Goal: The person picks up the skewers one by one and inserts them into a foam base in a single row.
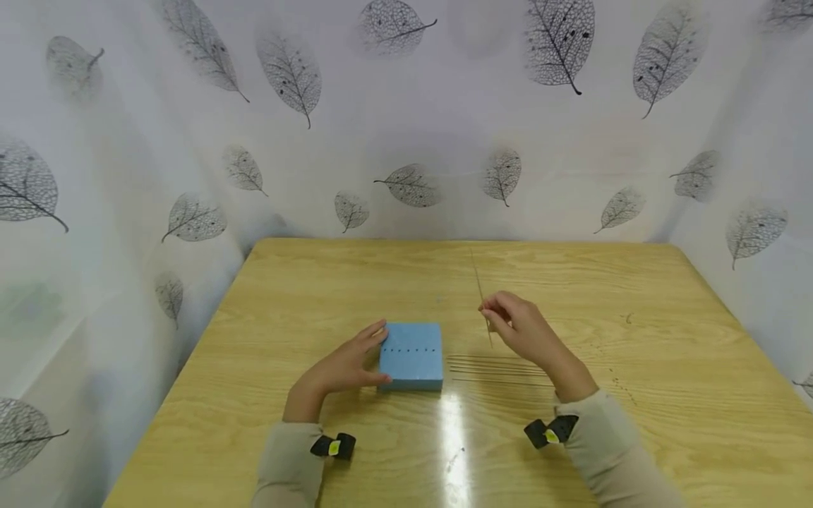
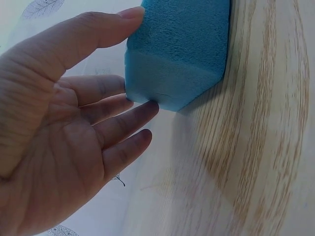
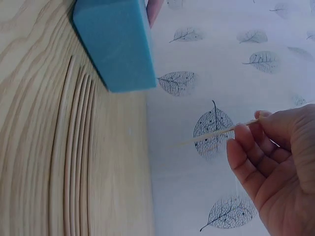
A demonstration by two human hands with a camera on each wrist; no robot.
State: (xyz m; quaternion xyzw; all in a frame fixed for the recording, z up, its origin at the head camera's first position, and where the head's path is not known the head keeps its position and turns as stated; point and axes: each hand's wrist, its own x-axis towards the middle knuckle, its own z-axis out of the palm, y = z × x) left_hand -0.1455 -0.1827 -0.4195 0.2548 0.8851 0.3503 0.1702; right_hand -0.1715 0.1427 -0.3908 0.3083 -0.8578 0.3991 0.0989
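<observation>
A blue foam block (image 1: 411, 355) is steadied on the wooden surface (image 1: 667, 395) by the left hand (image 1: 346, 367), whose thumb and straight fingers are pressed against its left side rather than wrapped round it. A thin wooden stick (image 1: 480, 293) is pinched between thumb and fingertips of the right hand (image 1: 521, 328), raised just right of the block and clear of it. More sticks (image 1: 495, 368) lie in a row beside the block (a line of small holes is seen in its top). The step in hand is judged to be bringing the stick over; next, its tip must be lined up with a hole.
</observation>
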